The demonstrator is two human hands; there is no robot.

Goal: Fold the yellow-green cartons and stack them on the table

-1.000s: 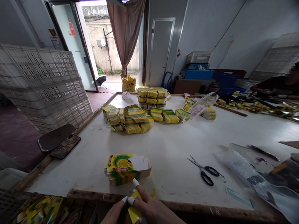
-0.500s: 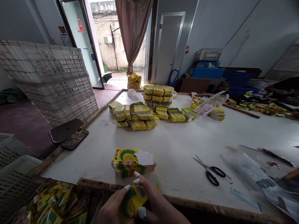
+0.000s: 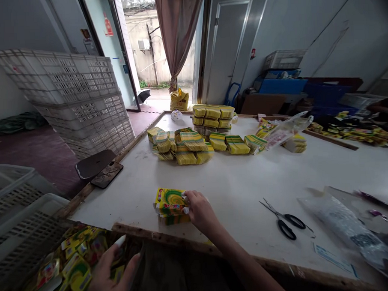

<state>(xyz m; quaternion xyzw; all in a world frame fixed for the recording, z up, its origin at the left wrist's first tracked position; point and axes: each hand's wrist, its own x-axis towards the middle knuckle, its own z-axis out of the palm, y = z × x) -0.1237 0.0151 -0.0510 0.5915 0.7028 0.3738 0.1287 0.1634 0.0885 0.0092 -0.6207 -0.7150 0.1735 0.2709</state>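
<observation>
head view shows the right hand [image 3: 200,211] now closed on the stack of yellow boxes [image 3: 169,205] by the table [image 3: 234,191] edge, while the left hand [image 3: 105,276], open and empty, has dropped beside the packets [image 3: 69,271] below that edge.

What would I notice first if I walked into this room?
Probably the heap of bright yellow-and-green flat cartons far across the white table. Nearer, the right hand presses a small stack of the same cartons, while the left hand rests on colourful packets in a crate.
</observation>
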